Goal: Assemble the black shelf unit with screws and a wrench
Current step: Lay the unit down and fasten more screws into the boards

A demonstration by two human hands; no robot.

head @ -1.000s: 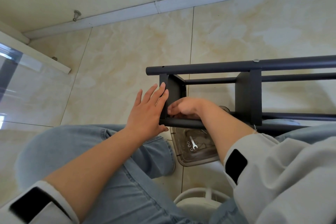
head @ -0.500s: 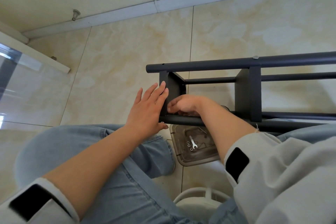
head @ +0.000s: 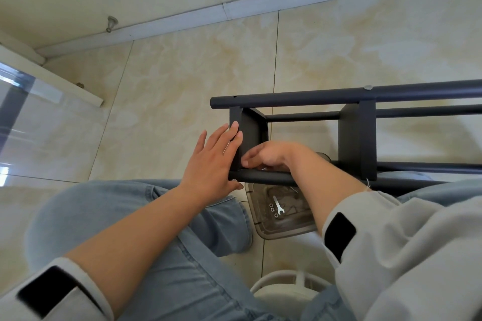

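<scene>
The black shelf unit [head: 349,114] lay on its side across the person's lap, its round tubes running off to the right and two flat panels bridging them. The left hand [head: 211,164] lay flat against the outer face of the end panel [head: 249,135], fingers straight, bracing it. The right hand [head: 266,156] reached inside the frame with fingers curled at the joint between panel and near tube; it probably pinched a screw or nut, though the piece itself was hidden. A small wrench [head: 278,205] and three nuts [head: 272,209] lay in a clear tray [head: 281,232] on the floor below. The frame looked stiff and fairly light but awkwardly long, best steadied at the panel, since smooth round tubes would roll.
</scene>
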